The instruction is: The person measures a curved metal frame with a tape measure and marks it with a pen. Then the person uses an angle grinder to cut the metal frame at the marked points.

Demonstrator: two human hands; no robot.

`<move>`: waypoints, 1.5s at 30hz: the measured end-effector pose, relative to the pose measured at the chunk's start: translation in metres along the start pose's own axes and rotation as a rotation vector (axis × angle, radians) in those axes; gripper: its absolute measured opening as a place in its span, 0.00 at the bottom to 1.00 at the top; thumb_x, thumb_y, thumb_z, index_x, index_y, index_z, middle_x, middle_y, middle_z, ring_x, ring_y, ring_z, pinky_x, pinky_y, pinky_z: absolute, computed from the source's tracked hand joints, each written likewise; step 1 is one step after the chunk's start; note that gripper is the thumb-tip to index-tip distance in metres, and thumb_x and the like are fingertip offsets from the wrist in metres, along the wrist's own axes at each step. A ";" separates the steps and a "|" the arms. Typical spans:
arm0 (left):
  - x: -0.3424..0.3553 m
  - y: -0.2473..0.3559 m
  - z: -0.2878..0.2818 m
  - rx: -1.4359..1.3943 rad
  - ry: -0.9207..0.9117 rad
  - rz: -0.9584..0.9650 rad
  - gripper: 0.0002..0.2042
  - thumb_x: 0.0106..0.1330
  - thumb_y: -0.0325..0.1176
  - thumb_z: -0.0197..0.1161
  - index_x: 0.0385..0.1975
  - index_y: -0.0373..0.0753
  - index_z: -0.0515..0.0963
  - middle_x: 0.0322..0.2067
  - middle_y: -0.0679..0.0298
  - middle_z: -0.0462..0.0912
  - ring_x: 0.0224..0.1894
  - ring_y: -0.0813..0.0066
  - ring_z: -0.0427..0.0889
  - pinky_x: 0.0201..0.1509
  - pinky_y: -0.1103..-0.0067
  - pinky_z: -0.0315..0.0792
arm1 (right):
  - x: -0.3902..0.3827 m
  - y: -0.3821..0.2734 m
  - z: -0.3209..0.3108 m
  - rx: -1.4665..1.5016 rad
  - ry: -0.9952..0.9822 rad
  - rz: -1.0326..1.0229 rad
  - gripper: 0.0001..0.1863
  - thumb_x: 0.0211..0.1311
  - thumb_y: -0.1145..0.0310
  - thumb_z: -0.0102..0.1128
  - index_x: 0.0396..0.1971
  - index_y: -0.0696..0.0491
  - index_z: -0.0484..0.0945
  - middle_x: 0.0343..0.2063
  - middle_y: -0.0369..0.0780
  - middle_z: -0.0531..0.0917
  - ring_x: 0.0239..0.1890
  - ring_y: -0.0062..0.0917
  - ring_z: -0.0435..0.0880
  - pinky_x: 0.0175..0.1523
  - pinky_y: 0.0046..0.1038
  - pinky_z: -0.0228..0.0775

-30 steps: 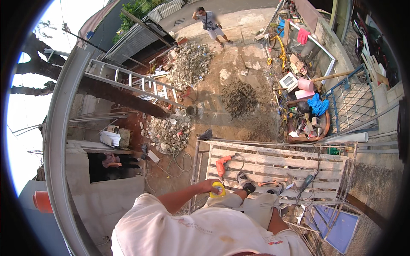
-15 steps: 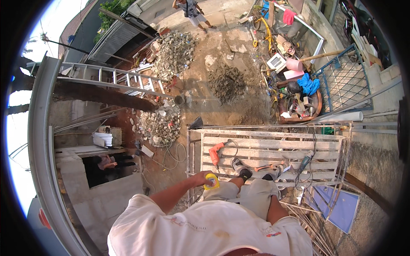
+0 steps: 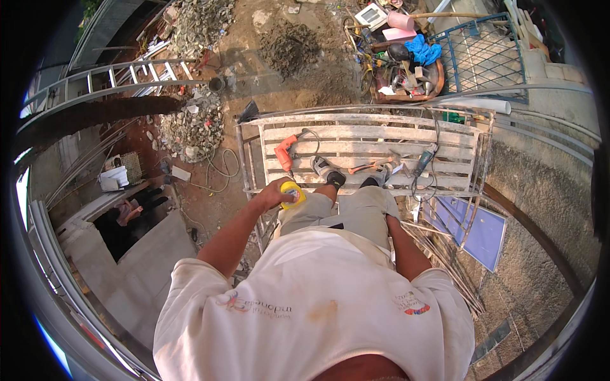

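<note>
My left hand (image 3: 274, 193) is closed around a yellow tape measure (image 3: 293, 193), held beside my left thigh. My right forearm reaches toward my right thigh, but the hand itself is hidden there. I stand on a slatted scaffold platform (image 3: 356, 134). By my left foot an orange power drill (image 3: 284, 153) lies on the slats with its cord curling away. A hammer with an orange handle (image 3: 362, 167) rests between my feet. Right of my right foot sits a teal angle grinder (image 3: 423, 161) with a dark cord.
Far below, an aluminium ladder (image 3: 111, 77) slants by rubble heaps (image 3: 190, 124) and a dark sand pile (image 3: 289, 47). A blue metal grille (image 3: 486, 57) stands by cluttered junk at the far right. At left, a person (image 3: 130, 211) is at a wall opening.
My view has tilted down and turned toward the right, so the scaffold and ground sit higher in the picture. My left hand still grips the tape measure near my thigh.
</note>
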State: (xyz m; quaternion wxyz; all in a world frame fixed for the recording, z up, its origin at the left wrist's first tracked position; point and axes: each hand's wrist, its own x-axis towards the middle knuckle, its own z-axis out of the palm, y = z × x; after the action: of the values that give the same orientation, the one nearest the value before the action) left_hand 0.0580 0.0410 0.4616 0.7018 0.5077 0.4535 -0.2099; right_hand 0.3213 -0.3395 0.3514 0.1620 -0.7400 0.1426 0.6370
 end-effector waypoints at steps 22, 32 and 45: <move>-0.046 0.068 -0.008 -0.528 0.143 0.530 0.26 0.58 0.25 0.74 0.57 0.38 0.74 0.50 0.61 0.83 0.52 0.74 0.82 0.59 0.74 0.75 | -0.158 -0.198 0.016 -0.428 0.160 -0.826 0.23 0.62 0.53 0.69 0.50 0.53 0.77 0.43 0.46 0.83 0.47 0.33 0.82 0.46 0.34 0.76; -0.095 0.063 -0.014 -0.250 0.074 0.706 0.23 0.71 0.42 0.61 0.62 0.40 0.69 0.53 0.63 0.71 0.57 0.73 0.71 0.61 0.73 0.67 | -0.236 -0.283 0.162 -0.190 -0.415 -0.884 0.27 0.56 0.53 0.76 0.45 0.57 0.76 0.37 0.38 0.79 0.39 0.20 0.76 0.46 0.27 0.71; -0.134 0.043 -0.018 -0.191 0.207 0.722 0.26 0.69 0.50 0.66 0.58 0.42 0.66 0.50 0.65 0.69 0.54 0.74 0.70 0.58 0.72 0.66 | -0.256 -0.331 0.196 -0.505 -0.788 -0.747 0.22 0.51 0.63 0.79 0.41 0.52 0.75 0.27 0.31 0.75 0.18 0.12 0.67 0.20 0.19 0.55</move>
State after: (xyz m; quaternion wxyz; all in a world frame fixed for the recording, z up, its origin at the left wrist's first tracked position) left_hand 0.0151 0.0521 0.5967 0.7253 0.5855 0.3313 0.1463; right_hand 0.2463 0.0443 0.5976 0.2348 -0.4635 -0.3539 0.7777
